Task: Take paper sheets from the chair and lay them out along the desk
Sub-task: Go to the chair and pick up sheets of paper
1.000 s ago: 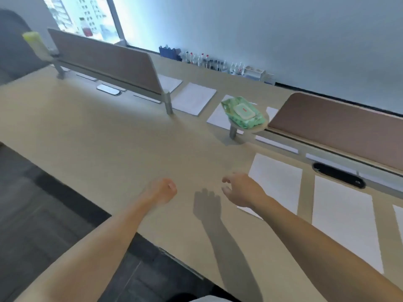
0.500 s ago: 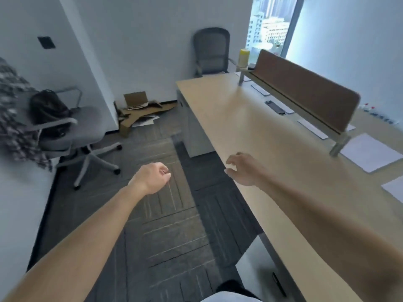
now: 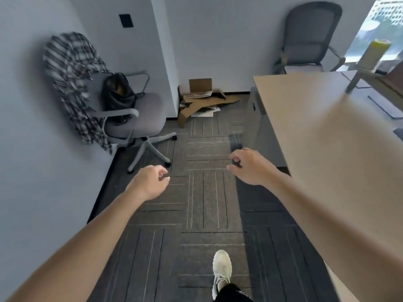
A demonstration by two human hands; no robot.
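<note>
Carpet tiles (image 3: 202, 205) fill the middle of my view as both hands hang in the air above the floor, empty. My left hand (image 3: 150, 182) is loosely curled, fingers bent toward the thumb and gripping nothing. My right hand (image 3: 248, 166) is much the same, thumb and forefinger close together with nothing between them. The two hands are well apart from each other. A white sneaker (image 3: 222, 271) is planted on the carpet below them.

At left, against the wall, stands a grey office chair (image 3: 135, 118) with a plaid shirt (image 3: 72, 83) draped over its back and a black bag (image 3: 117, 92) on its seat; I cannot make out any paper sheets on it. A second grey chair (image 3: 309, 40) stands at the far end of the worktop (image 3: 316, 127), which runs along the right edge of my view. Something pale lies on that chair's seat, too blurred to name. Flattened cardboard (image 3: 202, 99) is heaped on the floor by the far wall. A yellow-topped bottle (image 3: 375, 53) stands near the window.
</note>
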